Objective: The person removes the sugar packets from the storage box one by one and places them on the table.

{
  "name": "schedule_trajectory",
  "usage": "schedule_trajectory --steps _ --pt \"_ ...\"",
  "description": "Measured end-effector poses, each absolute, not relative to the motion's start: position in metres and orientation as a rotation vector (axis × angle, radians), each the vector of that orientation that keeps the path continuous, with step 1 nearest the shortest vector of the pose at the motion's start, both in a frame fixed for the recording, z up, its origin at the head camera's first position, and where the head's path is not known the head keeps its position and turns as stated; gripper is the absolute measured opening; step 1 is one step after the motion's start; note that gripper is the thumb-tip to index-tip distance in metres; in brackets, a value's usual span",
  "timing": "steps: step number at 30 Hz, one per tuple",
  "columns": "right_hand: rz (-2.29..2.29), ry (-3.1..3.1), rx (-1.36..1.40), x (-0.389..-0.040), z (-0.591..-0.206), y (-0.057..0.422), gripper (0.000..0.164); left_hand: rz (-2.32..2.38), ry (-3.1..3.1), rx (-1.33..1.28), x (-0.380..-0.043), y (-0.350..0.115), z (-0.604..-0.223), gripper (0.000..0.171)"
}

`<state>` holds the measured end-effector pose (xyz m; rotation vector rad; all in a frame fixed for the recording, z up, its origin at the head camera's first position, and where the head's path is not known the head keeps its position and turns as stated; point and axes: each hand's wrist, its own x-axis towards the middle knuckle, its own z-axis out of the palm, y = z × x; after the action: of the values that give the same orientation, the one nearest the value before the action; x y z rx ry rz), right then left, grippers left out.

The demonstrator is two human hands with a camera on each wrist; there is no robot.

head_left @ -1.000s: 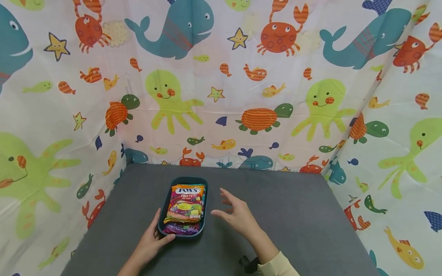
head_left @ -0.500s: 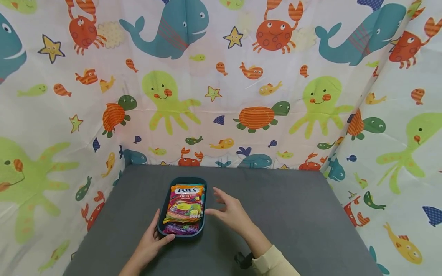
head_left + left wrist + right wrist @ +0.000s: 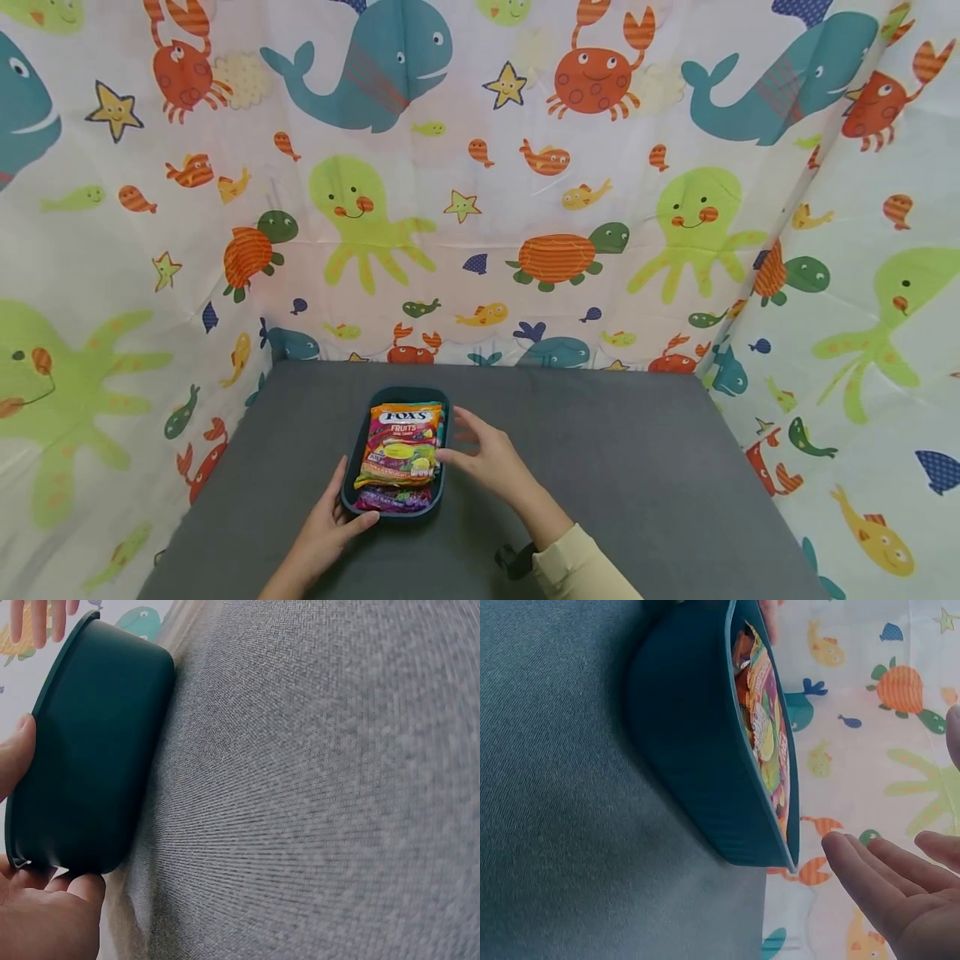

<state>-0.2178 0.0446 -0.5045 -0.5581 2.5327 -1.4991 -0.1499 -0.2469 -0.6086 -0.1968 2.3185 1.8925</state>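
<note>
A dark teal plastic bin stands on the grey table, with candy bags lying in it. On top is an orange-red FOX'S Fruits candy bag; a purple candy bag shows below it at the near end. My left hand holds the bin's near left corner, thumb at the near rim and fingers along the left side. In the left wrist view those fingertips meet the bin's outer wall. My right hand hovers at the right rim, fingers extended and apart, thumb overlapping the top bag's edge.
A grey cloth-covered table lies under the bin. Behind it and along both sides hangs a white curtain printed with sea animals. A black strap shows at my right wrist.
My right hand has moved left from beside the bin to over its right rim. The left hand and the bin hold their place.
</note>
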Motion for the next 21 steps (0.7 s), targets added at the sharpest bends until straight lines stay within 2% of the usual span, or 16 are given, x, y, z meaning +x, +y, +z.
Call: schedule_trajectory --steps 11,21 --pt "-1.515 2.506 -0.505 -0.227 -0.506 0.027 0.082 1.899 2.336 -0.148 -0.153 -0.250 -0.605 0.110" --pt "-1.505 2.488 -0.435 -0.229 -0.515 0.017 0.091 1.888 2.313 -0.161 -0.151 -0.248 -0.608 0.110"
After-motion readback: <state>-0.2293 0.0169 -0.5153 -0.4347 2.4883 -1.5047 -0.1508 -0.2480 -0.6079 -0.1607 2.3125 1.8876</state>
